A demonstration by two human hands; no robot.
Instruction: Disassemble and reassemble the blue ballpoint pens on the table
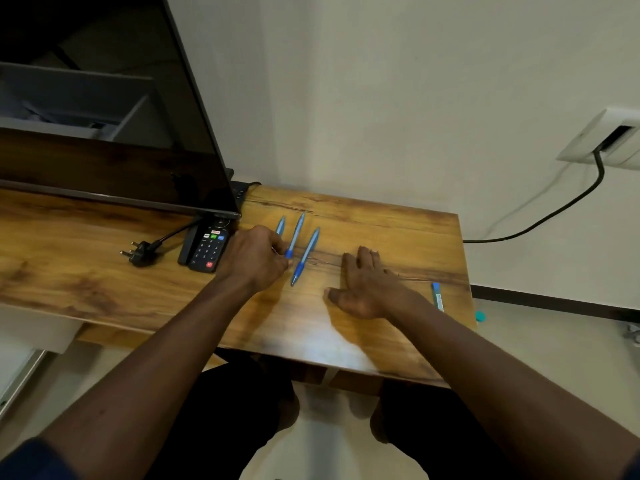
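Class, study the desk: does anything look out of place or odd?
One blue pen piece lies alone near the table's right edge, apart from the three blue pens; the left hand grips the middle pen. A teal object lies on the floor beyond.

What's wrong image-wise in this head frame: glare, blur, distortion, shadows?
Head view: a pale glare patch washes the table near its front edge; the TV screen mirrors the room; wide-angle stretch grows toward the bottom corners; a soft shadow lies beside the right hand; the middle pen, pinched by the left hand, looks slightly soft.
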